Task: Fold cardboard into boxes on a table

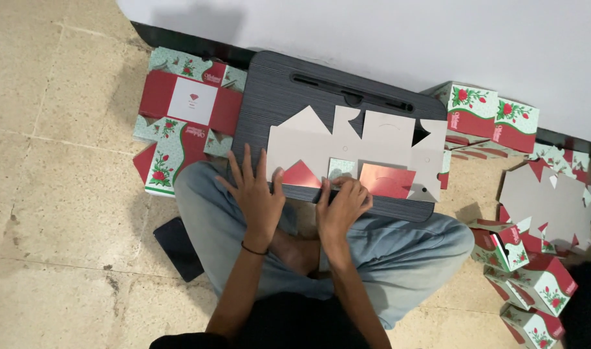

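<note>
Hands flat, neither grip closed: left hand (255,194), right hand (342,205) on unfolded box blank (357,145), folded boxes (525,284) nearby.

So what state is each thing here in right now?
Grey die-cut cardboard box blank: unfolded, printed side down, bottom flaps turned up.
Left hand: flat, pressing the blank.
Right hand: creasing a flap.
Dark ribbed lap desk: lying across the knees.
Red-and-green floral boxes: assembled.

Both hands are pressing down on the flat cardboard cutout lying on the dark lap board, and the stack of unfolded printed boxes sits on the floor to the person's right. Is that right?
Not quite. The head view shows the stack of unfolded printed boxes on the floor to the person's left, not right. The rest holds: the left hand and right hand press on the flat cardboard cutout lying on the dark lap board.
</note>
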